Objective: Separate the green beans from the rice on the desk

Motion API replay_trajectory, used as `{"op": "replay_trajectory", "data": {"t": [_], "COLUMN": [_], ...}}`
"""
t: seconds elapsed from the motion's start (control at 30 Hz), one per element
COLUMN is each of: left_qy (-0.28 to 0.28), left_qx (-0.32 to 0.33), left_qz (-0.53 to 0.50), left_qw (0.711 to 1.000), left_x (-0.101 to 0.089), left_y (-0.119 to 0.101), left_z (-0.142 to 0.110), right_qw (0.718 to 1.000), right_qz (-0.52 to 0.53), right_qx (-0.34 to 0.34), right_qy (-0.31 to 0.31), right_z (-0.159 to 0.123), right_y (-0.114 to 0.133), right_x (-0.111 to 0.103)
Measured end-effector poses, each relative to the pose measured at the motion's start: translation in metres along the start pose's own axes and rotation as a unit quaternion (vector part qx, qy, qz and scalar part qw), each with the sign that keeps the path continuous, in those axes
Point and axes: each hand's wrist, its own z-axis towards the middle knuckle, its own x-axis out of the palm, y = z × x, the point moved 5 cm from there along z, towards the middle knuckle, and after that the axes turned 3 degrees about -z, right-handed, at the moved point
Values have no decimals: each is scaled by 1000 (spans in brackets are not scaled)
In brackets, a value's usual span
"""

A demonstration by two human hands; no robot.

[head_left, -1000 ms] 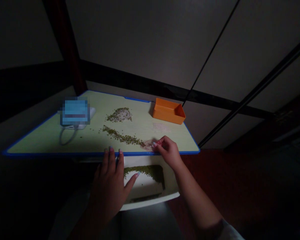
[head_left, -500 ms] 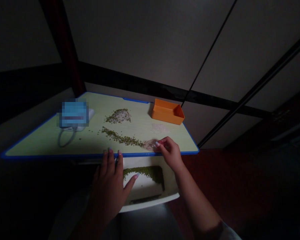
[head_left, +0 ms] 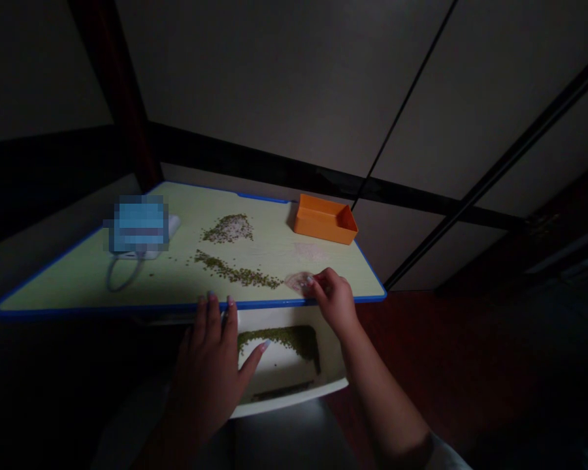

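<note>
My left hand (head_left: 214, 365) lies open with spread fingers, its fingertips at the blue front edge of the pale table (head_left: 176, 287). Its thumb reaches over a white bin (head_left: 330, 339) holding green, bean-like grains (head_left: 298, 341). At the table's front right, my right hand (head_left: 334, 295) is closed in a pinch; what the fingers hold is too small to make out. Just left of those fingertips is a pinkish, see-through-looking round patch (head_left: 298, 283). A strip of green grains (head_left: 240, 274) runs leftward from it. Behind lies a mixed heap of whitish and green grains (head_left: 231, 228).
An orange open box (head_left: 323, 220) stands at the table's back right, with a faint pale patch (head_left: 311, 252) in front of it. At the left is a blurred-out blue device (head_left: 140, 225) with a looped cable (head_left: 110, 277). Cabinet panels (head_left: 274, 85) rise behind the table.
The whole view has shifted slightly, so the table appears a little further left. My right hand stays pinched at nearly the same place, and my left hand keeps its pose.
</note>
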Motion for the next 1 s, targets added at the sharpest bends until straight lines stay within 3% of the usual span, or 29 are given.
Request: {"op": "replay_trajectory", "data": {"t": [0.5,0.77,1.0], "left_qy": [2,0,-3], "left_qx": [-5,-1,0], "left_qz": [-9,-6,-2], "left_qw": [1000,1000,1000], "left_x": [-1,1,0], "left_y": [0,-1,-1], "left_z": [0,0,0], "right_qw": [998,999,996], "right_qz": [-45,34,86], "right_qx": [25,1,6], "right_qy": [-32,-11,-34], "right_z": [5,6,4], "right_y": [-8,-9,-12], "right_x": [-7,2,0]}}
